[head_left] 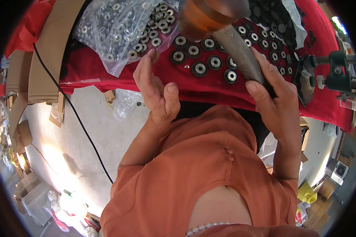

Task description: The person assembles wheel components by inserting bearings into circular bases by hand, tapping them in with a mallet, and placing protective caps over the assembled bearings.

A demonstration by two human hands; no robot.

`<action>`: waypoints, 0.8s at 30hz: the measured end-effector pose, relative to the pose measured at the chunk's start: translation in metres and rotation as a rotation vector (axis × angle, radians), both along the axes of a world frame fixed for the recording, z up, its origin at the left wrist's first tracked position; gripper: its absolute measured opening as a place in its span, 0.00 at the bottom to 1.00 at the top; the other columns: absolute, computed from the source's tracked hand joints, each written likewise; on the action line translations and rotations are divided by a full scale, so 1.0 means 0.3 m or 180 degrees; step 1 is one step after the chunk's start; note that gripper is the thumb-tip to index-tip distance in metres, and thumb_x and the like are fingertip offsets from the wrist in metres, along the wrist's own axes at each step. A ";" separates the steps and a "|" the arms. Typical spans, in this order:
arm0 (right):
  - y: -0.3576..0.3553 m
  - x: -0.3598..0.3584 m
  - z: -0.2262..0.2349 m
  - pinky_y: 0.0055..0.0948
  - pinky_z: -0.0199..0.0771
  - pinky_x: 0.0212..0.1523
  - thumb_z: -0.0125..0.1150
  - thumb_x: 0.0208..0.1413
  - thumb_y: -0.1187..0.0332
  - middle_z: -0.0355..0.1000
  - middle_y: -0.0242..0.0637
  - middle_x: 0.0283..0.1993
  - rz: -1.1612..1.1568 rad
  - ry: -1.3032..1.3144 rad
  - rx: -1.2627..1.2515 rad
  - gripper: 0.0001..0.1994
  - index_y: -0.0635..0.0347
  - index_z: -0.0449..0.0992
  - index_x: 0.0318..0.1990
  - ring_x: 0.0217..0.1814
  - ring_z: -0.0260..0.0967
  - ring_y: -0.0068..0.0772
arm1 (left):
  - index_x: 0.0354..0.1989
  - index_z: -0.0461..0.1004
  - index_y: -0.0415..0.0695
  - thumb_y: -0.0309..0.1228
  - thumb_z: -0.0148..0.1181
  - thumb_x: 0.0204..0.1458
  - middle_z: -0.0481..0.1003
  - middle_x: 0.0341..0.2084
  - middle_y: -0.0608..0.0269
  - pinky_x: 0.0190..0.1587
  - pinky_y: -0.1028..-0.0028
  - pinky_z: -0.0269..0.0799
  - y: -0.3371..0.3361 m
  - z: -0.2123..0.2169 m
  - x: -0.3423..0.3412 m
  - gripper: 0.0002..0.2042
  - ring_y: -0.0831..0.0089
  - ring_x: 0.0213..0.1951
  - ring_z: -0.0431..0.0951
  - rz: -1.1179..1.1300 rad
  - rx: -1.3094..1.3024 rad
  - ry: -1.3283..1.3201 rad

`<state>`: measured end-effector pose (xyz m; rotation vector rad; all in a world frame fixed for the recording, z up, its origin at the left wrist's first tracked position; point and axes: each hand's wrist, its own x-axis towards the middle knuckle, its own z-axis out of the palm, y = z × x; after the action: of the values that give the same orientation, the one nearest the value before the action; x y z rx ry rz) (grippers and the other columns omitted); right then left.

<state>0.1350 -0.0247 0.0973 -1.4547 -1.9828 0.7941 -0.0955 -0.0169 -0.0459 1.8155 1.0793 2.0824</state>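
My right hand (279, 96) is wrapped round the handle of a mallet (239, 51). Its orange-brown head, smeared by motion, is raised above the red-covered table (209, 91). Under and around it sit several black rings with metal bearings (214, 62) in their middles. My left hand (158, 93) is lifted at the table's near edge, fingers slightly bent and thumb apart, with nothing seen in it. Just past its fingertips lie loose metal bearings (156, 42), spilling from a clear plastic bag (106, 37) full of them. The mallet head hides part of the table behind it.
A green metal clamp or vise (338, 71) stands at the table's right edge. Plain black round pieces (261, 14) are heaped at the far right. Cardboard (43, 75) stands at the left, and a black cable (81, 120) hangs down past the table there.
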 end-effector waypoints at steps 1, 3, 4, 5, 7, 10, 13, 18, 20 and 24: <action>0.004 -0.018 -0.009 0.33 0.76 0.41 0.62 0.62 0.66 0.80 0.46 0.43 0.0147 0.0006 0.0463 0.25 0.60 0.70 0.66 0.35 0.75 0.30 | 0.68 0.54 0.27 0.40 0.53 0.66 0.57 0.65 0.42 0.67 0.55 0.63 -0.002 0.000 0.002 0.32 0.53 0.66 0.62 -0.0013 -0.0025 -0.0033; 0.033 -0.041 -0.036 0.33 0.77 0.42 0.63 0.62 0.66 0.80 0.46 0.45 0.0280 0.0008 0.0946 0.25 0.60 0.70 0.66 0.37 0.77 0.30 | 0.68 0.54 0.27 0.40 0.53 0.66 0.57 0.65 0.42 0.67 0.55 0.63 0.001 0.007 0.006 0.32 0.53 0.66 0.62 -0.0040 -0.0029 -0.0064; 0.061 -0.048 -0.061 0.32 0.77 0.44 0.63 0.61 0.66 0.80 0.46 0.49 0.0311 -0.0328 0.0453 0.25 0.60 0.70 0.66 0.40 0.79 0.30 | 0.69 0.54 0.27 0.40 0.53 0.66 0.57 0.65 0.42 0.67 0.55 0.63 0.004 0.009 0.008 0.32 0.53 0.66 0.62 -0.0030 -0.0047 -0.0029; 0.075 -0.051 -0.072 0.32 0.77 0.46 0.64 0.61 0.67 0.79 0.47 0.52 0.0337 -0.0660 -0.0045 0.26 0.60 0.70 0.66 0.44 0.80 0.30 | 0.69 0.54 0.27 0.39 0.53 0.66 0.57 0.65 0.42 0.67 0.56 0.63 0.008 0.013 0.009 0.31 0.53 0.65 0.62 -0.0023 -0.0064 0.0005; 0.070 -0.051 -0.020 0.31 0.77 0.46 0.64 0.61 0.67 0.79 0.47 0.52 0.0347 -0.0442 0.0102 0.26 0.60 0.70 0.66 0.44 0.80 0.30 | 0.69 0.54 0.28 0.39 0.53 0.66 0.57 0.65 0.42 0.67 0.56 0.63 0.005 0.011 0.002 0.31 0.53 0.65 0.63 -0.0022 -0.0041 0.0029; 0.048 -0.015 -0.003 0.31 0.76 0.45 0.64 0.61 0.68 0.80 0.47 0.52 0.0345 -0.0209 0.0840 0.26 0.60 0.70 0.66 0.43 0.79 0.28 | 0.70 0.53 0.28 0.41 0.51 0.67 0.57 0.65 0.44 0.68 0.55 0.60 -0.006 0.011 0.000 0.32 0.53 0.66 0.63 -0.0010 -0.0096 0.0063; 0.044 0.015 0.006 0.24 0.74 0.40 0.64 0.62 0.67 0.78 0.40 0.39 -0.0017 -0.0205 0.0181 0.26 0.58 0.69 0.68 0.35 0.72 0.20 | 0.69 0.54 0.29 0.41 0.50 0.68 0.58 0.65 0.45 0.69 0.55 0.57 -0.005 0.011 0.006 0.31 0.54 0.66 0.63 0.0011 -0.0138 0.0045; 0.063 0.070 -0.058 0.20 0.69 0.29 0.64 0.64 0.63 0.73 0.30 0.31 -0.0399 -0.0225 0.0413 0.26 0.54 0.70 0.68 0.27 0.66 0.15 | 0.65 0.62 0.30 0.39 0.56 0.64 0.65 0.62 0.44 0.68 0.54 0.57 -0.015 0.107 0.007 0.28 0.53 0.63 0.66 0.0125 -0.0644 0.0721; 0.060 0.081 -0.057 0.19 0.66 0.25 0.64 0.64 0.61 0.72 0.29 0.30 -0.0573 0.0039 0.0270 0.26 0.52 0.70 0.68 0.25 0.65 0.14 | 0.59 0.71 0.37 0.41 0.64 0.56 0.72 0.55 0.50 0.65 0.49 0.56 0.019 0.168 0.028 0.26 0.52 0.57 0.70 0.0150 -0.0872 0.1976; 0.062 0.109 -0.067 0.18 0.64 0.22 0.64 0.65 0.61 0.69 0.27 0.29 -0.0687 0.0076 0.0280 0.25 0.52 0.70 0.68 0.23 0.62 0.13 | 0.56 0.74 0.39 0.50 0.62 0.55 0.70 0.60 0.53 0.66 0.45 0.53 0.094 0.175 0.083 0.28 0.55 0.60 0.69 0.0315 -0.0686 0.2828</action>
<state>0.1676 -0.0060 0.0773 -1.5671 -1.7825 0.6197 -0.0706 0.0115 0.0065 2.6552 1.5036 1.0748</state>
